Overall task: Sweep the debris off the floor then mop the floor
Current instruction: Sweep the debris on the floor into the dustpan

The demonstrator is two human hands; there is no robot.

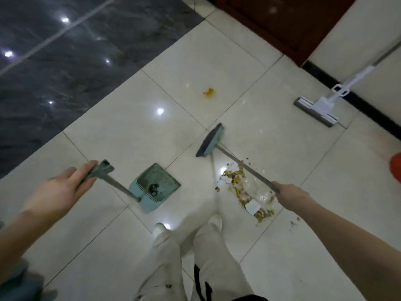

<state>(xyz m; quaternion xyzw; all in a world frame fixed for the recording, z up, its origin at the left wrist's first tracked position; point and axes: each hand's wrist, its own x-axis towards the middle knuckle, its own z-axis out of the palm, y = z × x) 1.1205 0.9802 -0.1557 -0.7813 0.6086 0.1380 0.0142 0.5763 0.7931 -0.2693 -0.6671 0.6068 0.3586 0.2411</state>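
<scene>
My left hand (65, 187) grips the teal top of the long-handled dustpan (155, 186), which stands on the pale tiles with a dark scrap inside. My right hand (291, 195) holds the metal handle of the teal broom (210, 141); its dark bristle head is beyond and to the left of the debris pile (245, 190). The pile holds yellow-brown crumbs, white shards and a white square piece, lying between the dustpan and my right hand. A yellow-orange stain (208, 92) marks the tile farther ahead. A white sponge mop (315, 109) leans at the wall to the right.
Dark marble flooring (65, 61) fills the upper left. A brown wooden door (282, 20) and a black skirting strip (358, 101) run along the far right wall. A red object (396, 168) shows at the right edge. My legs and white shoes (160, 229) are below the pile.
</scene>
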